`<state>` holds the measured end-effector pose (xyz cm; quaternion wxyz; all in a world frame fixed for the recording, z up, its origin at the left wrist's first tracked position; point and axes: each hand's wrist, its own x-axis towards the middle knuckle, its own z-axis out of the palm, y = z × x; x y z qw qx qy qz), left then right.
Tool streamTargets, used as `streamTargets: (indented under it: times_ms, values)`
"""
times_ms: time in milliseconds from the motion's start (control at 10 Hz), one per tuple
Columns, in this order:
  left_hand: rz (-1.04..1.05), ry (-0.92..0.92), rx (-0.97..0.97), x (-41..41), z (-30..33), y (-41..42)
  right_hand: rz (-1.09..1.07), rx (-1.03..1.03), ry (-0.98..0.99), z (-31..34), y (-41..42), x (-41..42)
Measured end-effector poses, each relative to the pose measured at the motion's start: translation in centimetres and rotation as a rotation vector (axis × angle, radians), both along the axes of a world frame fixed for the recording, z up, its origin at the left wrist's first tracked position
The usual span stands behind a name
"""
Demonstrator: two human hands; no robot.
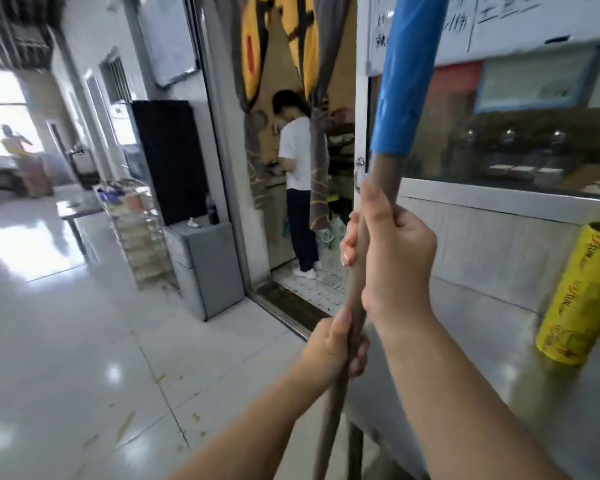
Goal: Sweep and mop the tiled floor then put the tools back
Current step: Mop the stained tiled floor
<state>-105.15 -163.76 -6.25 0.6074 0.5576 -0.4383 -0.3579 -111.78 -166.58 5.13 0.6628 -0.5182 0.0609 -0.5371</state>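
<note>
Both hands gripped one long tool handle [357, 271], held nearly upright. The right hand [392, 251] was curled round the brown wooden shaft higher up; the left hand [336, 348] was wrapped round it lower down. Above the right hand, the shaft carried a blue sleeve [406, 81]. The tool's head lay out of view, so its type could not be told. A yellow printed roll [579, 299], tubular with an open core, stood tilted on the steel counter [551, 410] at right. The glossy pale tiled floor [66, 341] lay open to the left, with yellowish scraps [125, 429] scattered on it. Ahead, a person [298, 174] in a white shirt stood in a curtained doorway [291, 133], beside a grey cabinet [208, 268].
</note>
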Motion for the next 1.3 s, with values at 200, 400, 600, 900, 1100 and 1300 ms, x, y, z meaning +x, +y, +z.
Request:
streamTargets:
  times_ms: [200, 400, 600, 900, 1100, 1300]
  values:
    - [-0.072, -0.157, 0.104, 1.1, 2.2, 1.7, 0.034, -0.007, -0.133, 1.2, 1.0, -1.9]
    - [-0.201, -0.321, 0.404, 3.4, -1.5, 5.0, -0.044, -0.039, 0.052, -5.1, 1.4, -2.3]
    - [0.224, -0.251, 0.747, 6.3, -13.0, 12.3, 0.053, 0.116, 0.54, -16.8, 6.8, 2.1]
    - [0.554, 0.44, 0.585, 10.5, -10.1, 18.9, 0.195, 0.013, 0.614, -15.1, 13.6, 12.5]
    - [0.778, 0.752, 0.173, 11.9, -5.9, 25.5, 0.735, -0.306, 0.721, -14.4, 20.1, 15.0]
    - [1.372, 0.955, -0.045, 6.1, -4.3, 30.6, 1.323, -0.615, 0.626, -18.2, 21.7, 10.9]
